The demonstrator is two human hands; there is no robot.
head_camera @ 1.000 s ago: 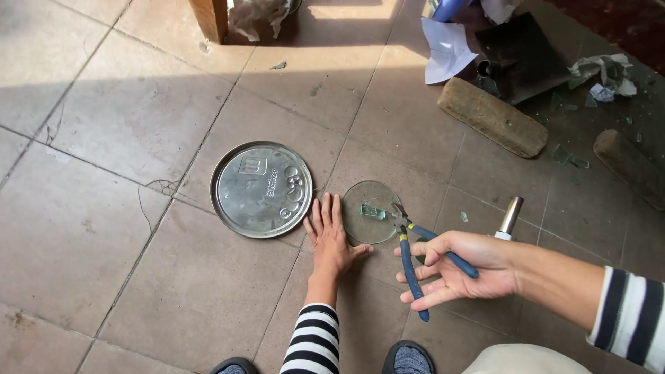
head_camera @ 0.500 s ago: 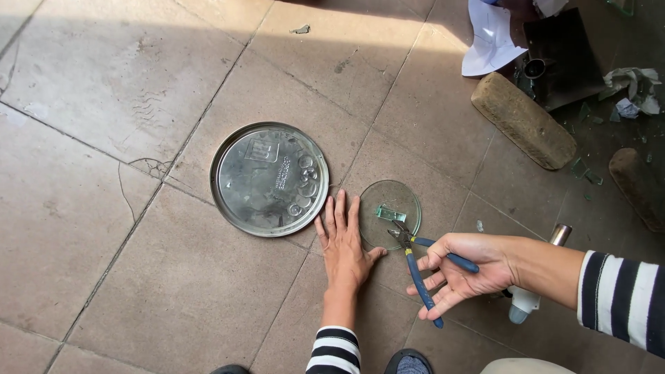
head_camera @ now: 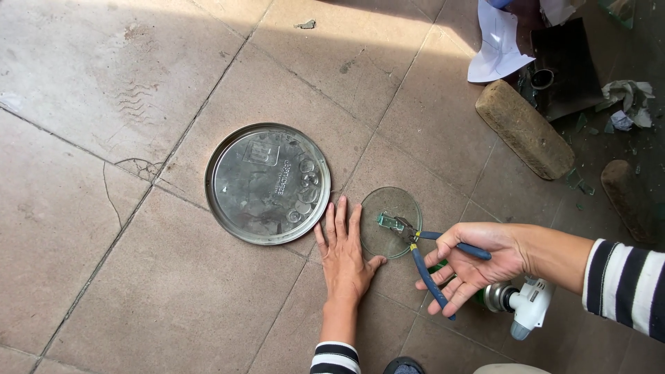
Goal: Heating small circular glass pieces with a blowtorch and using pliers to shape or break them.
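Gripping the blue-handled pliers (head_camera: 422,256) in our right hand (head_camera: 478,260), we have their head set on the round glass disc (head_camera: 388,220) that lies flat on the tiled floor (head_camera: 138,291), just right of the round metal lid (head_camera: 267,182). Our right fingers are loosely curled, the thumb over one handle and the other fingers spread under the second, so the handles stand apart and the jaws look barely closed on the glass. Our left hand (head_camera: 344,253) lies flat on the floor with its fingers spread, the thumb touching the disc's lower left edge and the fingertips near the lid's rim; it holds nothing. We judge this to be the step of biting the pliers onto the glass while the left hand steadies it. The next move seems to call for a firm left-hand brace and a slow, even squeeze, since a sudden one could crack the disc the wrong way or throw chips toward the bare fingers. A small torch (head_camera: 523,305) lies beside our right wrist, and a brown block (head_camera: 523,128) sits well apart.
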